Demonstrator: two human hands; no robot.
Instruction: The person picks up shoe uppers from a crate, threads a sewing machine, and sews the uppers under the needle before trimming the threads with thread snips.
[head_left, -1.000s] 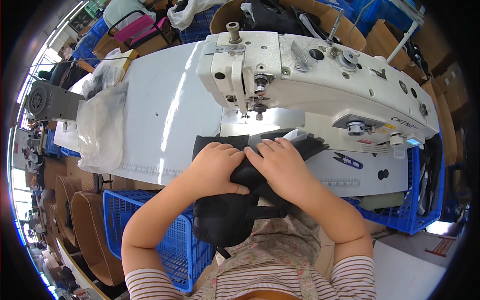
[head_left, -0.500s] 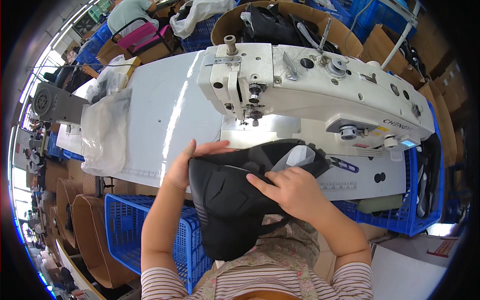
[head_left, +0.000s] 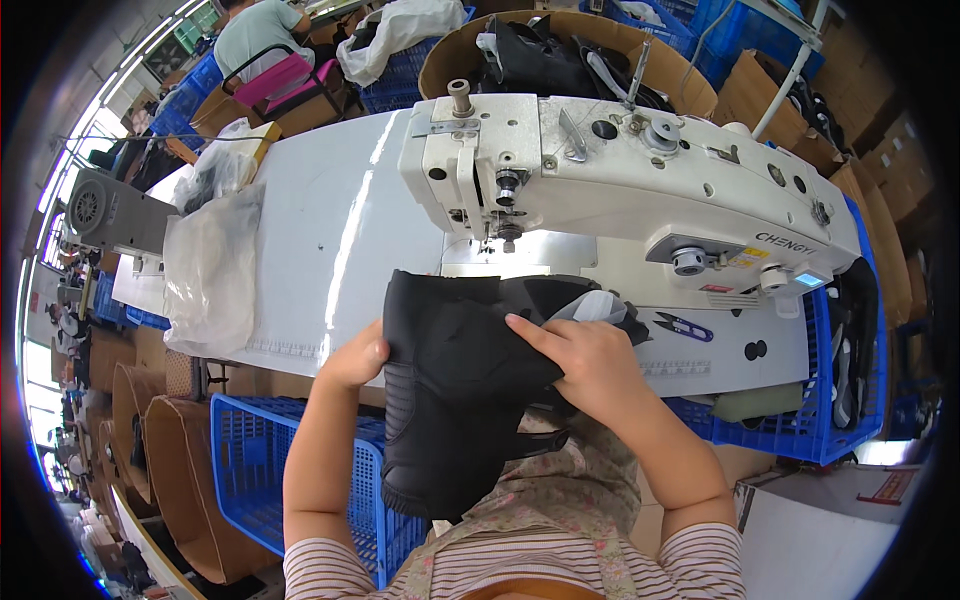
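A black sewn piece [head_left: 460,370], with padded panels and a ribbed strip down its left side, hangs between my hands in front of the sewing machine [head_left: 620,180]. My left hand [head_left: 354,356] grips its left edge, the fingers hidden behind it. On the right, my right hand [head_left: 592,362] holds the upper part, thumb and index finger lying across the black material. A whitish lining [head_left: 592,307] shows beside the fingers of that hand. A black strap end [head_left: 540,443] juts out below. The piece's top edge is close to the machine's needle area [head_left: 492,245], apart from the needle.
Purple thread snips [head_left: 686,327] and two black discs [head_left: 755,350] lie on the white table [head_left: 310,250]. Blue crates [head_left: 255,450] stand below left and right. A cardboard bin [head_left: 440,60] of black pieces is behind the machine. Another person [head_left: 255,40] sits far left.
My left hand has gone from spread fingers over the top edge to gripping the left side. The black piece has turned and flattened, its upper left part lifted toward the machine.
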